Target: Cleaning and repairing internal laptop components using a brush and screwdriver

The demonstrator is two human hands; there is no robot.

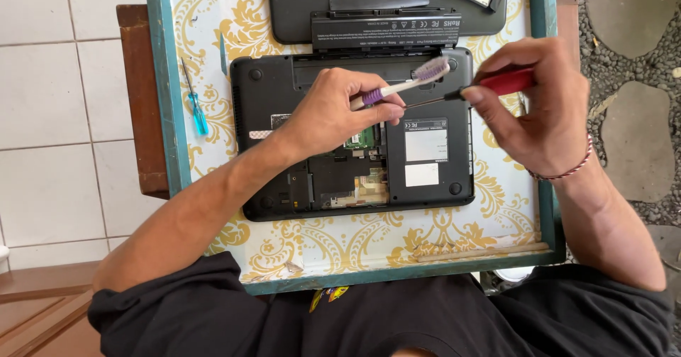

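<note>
A black laptop [425,179] lies upside down on the table, its bottom cover off and circuit boards [358,187] exposed. My left hand [333,112] rests over the open bay and holds a toothbrush [411,80] with a white and purple handle, bristles pointing right. My right hand [539,108] hovers above the laptop's right side, gripping a red-handled screwdriver [496,84]. Its thin shaft points left, and the tip meets my left fingers near the toothbrush handle.
A black battery [386,29] and a black cover panel [298,2] lie past the laptop. A small blue screwdriver [195,105] rests at the left on the yellow-patterned table [340,243] with a teal rim. White tiles lie left, pebbled ground right.
</note>
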